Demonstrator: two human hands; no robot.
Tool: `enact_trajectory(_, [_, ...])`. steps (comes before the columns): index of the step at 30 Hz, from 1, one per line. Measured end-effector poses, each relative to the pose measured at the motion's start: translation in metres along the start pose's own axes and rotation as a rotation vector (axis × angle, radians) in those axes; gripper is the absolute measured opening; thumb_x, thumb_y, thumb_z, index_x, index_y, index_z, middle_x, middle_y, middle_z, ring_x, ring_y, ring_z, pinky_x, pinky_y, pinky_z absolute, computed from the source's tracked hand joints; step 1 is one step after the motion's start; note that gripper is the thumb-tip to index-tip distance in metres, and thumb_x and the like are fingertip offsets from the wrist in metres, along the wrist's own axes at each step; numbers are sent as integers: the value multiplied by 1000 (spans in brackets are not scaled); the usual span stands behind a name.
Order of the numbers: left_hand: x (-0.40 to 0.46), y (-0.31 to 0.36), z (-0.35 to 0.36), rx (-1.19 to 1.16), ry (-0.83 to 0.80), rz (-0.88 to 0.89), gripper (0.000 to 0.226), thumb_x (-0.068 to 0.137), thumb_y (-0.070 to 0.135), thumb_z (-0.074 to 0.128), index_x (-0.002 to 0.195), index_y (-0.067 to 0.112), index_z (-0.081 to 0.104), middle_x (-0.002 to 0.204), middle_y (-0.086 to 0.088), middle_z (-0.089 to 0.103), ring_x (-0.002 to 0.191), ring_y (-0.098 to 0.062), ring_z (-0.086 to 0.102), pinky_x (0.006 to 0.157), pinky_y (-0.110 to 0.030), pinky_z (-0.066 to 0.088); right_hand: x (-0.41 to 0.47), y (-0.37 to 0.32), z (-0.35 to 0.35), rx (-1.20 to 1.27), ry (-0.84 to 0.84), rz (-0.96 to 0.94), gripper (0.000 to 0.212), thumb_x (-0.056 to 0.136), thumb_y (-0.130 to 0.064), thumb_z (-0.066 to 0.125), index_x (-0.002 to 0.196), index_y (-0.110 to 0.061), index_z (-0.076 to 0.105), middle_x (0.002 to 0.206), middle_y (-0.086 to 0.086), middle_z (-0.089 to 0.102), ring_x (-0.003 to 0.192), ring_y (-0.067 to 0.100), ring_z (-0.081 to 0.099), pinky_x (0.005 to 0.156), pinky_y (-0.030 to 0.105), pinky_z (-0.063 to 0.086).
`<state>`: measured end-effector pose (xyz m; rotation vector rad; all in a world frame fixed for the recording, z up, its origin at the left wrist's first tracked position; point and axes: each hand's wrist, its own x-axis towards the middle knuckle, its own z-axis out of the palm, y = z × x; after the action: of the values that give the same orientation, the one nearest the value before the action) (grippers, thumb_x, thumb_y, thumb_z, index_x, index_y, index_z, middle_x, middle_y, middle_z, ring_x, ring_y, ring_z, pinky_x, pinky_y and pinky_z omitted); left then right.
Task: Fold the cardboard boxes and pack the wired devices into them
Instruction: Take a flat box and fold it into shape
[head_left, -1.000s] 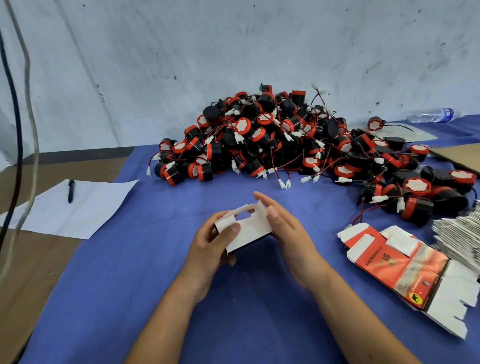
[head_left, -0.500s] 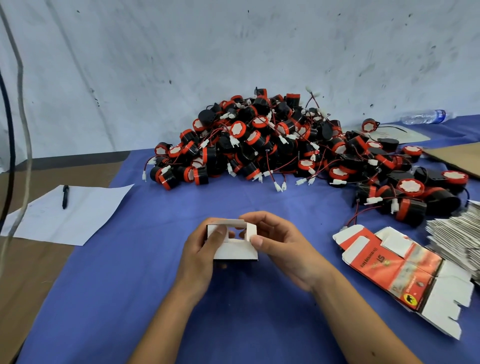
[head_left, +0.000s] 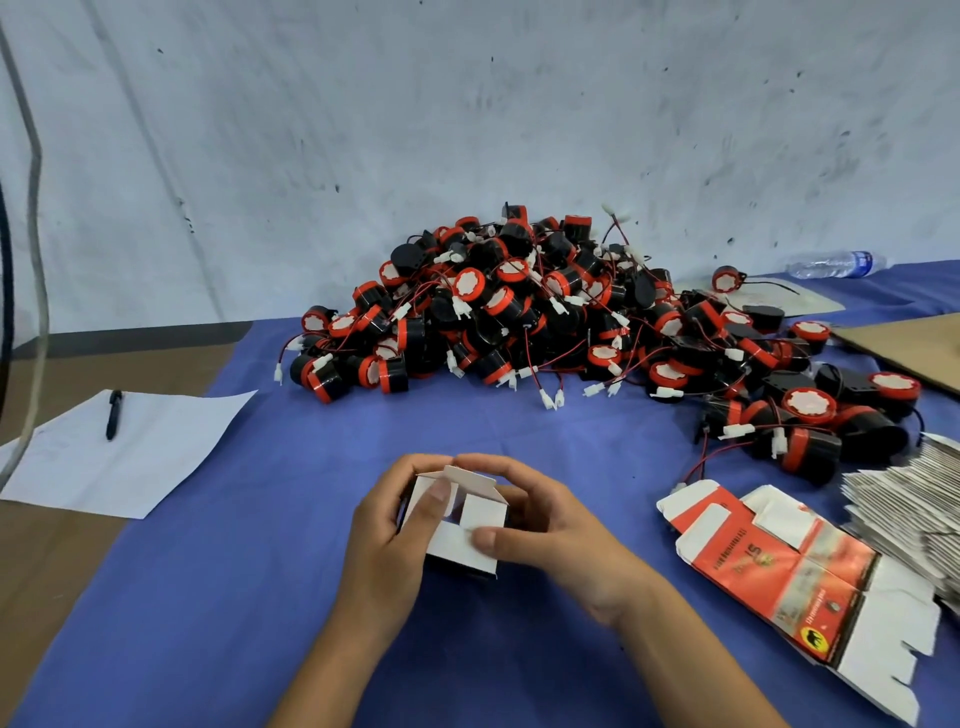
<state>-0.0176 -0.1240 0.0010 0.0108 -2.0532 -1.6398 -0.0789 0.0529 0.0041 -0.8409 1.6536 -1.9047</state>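
A small white cardboard box (head_left: 463, 540), partly folded with its flaps up, is held just above the blue tablecloth (head_left: 260, 597). My left hand (head_left: 387, 540) grips its left side with the thumb on a front flap. My right hand (head_left: 550, 525) holds its right side, thumb pressed on the front panel, fingers curled over the top. A big heap of black-and-red wired devices (head_left: 519, 306) with white plugs lies behind, stretching to the right. A flat red-and-white box blank (head_left: 795, 566) lies at the right.
A stack of flat box blanks (head_left: 914, 499) sits at the right edge. A sheet of paper (head_left: 130, 452) with a pen (head_left: 113, 413) lies at the left, partly off the cloth. A water bottle (head_left: 836, 263) and brown cardboard (head_left: 914, 348) lie at the far right. The wall stands close behind.
Both hands have turned the box and brought it nearer to me; its flaps now stand up and my right fingers have curled over its top.
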Motion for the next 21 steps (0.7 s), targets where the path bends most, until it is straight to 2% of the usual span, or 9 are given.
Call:
enact_trajectory(1, [-1, 1, 0, 6, 13, 20, 34, 86, 56, 56, 108, 36, 71, 113, 7, 74, 104, -15, 69, 82, -25, 53, -1, -1, 0, -1, 1, 3, 57, 89, -8, 73, 139, -33, 58, 125, 21, 66, 116, 37, 65, 99, 41, 55])
enact_trajectory(3, [-2, 0, 4, 43, 92, -1, 43, 83, 59, 58, 122, 43, 63, 131, 12, 65, 117, -20, 63, 95, -39, 52, -1, 0, 2, -11, 69, -41, 63, 85, -9, 76, 139, -36, 57, 120, 20, 66, 112, 37, 65, 101, 44, 54])
enact_trajectory(6, [-4, 1, 16, -19, 264, -110, 58, 80, 63, 69, 132, 47, 50, 145, 15, 50, 138, -8, 45, 110, -37, 43, 4, 4, 14, -72, 275, -201, 65, 81, -4, 79, 135, -32, 56, 105, 9, 64, 101, 28, 66, 98, 52, 55])
enact_trajectory(9, [-6, 4, 35, -393, 207, -305, 61, 84, 50, 79, 137, 40, 50, 143, -9, 58, 132, -28, 58, 110, -50, 48, 7, 15, 35, -217, 400, -322, 61, 82, -6, 80, 131, -28, 50, 100, 1, 64, 95, 26, 68, 84, 53, 58])
enact_trajectory(11, [-9, 2, 41, -616, 161, -369, 93, 66, 64, 84, 146, 29, 51, 137, -18, 65, 125, -36, 64, 110, -55, 48, 11, 19, 48, -370, 469, -393, 65, 80, -12, 78, 132, -34, 45, 102, -5, 63, 95, 22, 68, 77, 45, 58])
enact_trajectory(13, [-9, -1, 40, -688, 198, -272, 74, 79, 64, 71, 146, 38, 52, 132, -14, 69, 120, -34, 68, 106, -53, 51, 15, 14, 58, -469, 561, -497, 81, 76, 1, 77, 136, -39, 40, 102, -6, 60, 92, 16, 66, 77, 32, 58])
enact_trajectory(15, [-8, 0, 36, -687, 200, -176, 55, 91, 65, 59, 142, 43, 56, 132, -8, 71, 117, -29, 70, 93, -42, 59, 18, 16, 60, -632, 647, -644, 95, 67, 20, 69, 142, -32, 42, 105, -6, 57, 91, 12, 62, 83, 18, 55])
enact_trajectory(18, [-5, -2, 35, -625, 179, -174, 66, 78, 73, 69, 137, 43, 61, 129, -5, 72, 114, -26, 72, 81, -33, 61, 13, 19, 53, -620, 535, -419, 93, 73, -22, 76, 147, -53, 28, 113, -28, 57, 102, 5, 62, 79, 15, 50])
enact_trajectory(21, [-6, -3, 35, -512, 226, -115, 52, 79, 48, 70, 130, 42, 64, 122, 1, 72, 104, -18, 74, 69, -26, 60, 10, 23, 47, -628, 464, -393, 92, 78, -25, 74, 152, -52, 27, 132, -25, 56, 119, 7, 60, 90, 32, 56])
